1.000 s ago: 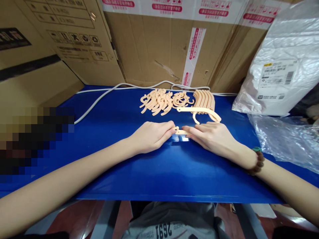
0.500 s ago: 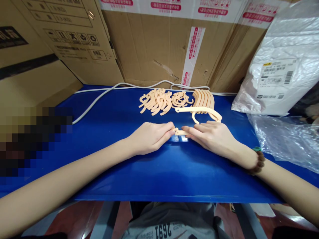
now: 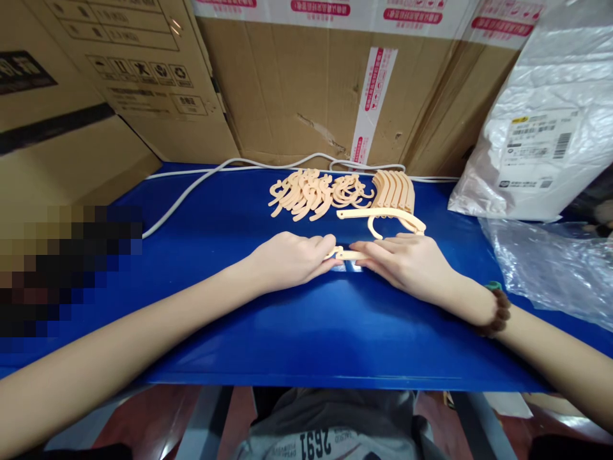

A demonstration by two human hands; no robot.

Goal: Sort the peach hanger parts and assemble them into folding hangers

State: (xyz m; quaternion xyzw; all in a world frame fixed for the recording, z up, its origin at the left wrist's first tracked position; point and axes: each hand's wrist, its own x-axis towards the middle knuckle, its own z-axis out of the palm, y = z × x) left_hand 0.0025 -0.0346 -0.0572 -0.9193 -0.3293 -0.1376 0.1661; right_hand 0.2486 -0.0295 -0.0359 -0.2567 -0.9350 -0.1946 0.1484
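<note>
Left hand (image 3: 290,260): thumb dropped slightly since before, baring more of the curved hook (image 3: 338,250) it pinches. Right hand (image 3: 407,260) pinches a flat, smooth strip (image 3: 348,255), end against hook, between hands. Cream, plastic-looking pile (image 3: 306,195) beyond left hand, glossy worktop (image 3: 311,338).

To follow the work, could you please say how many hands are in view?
2: the left hand and the right hand, facing each other over the blue table, holding beige parts; the pixelated area may hide others.
</note>
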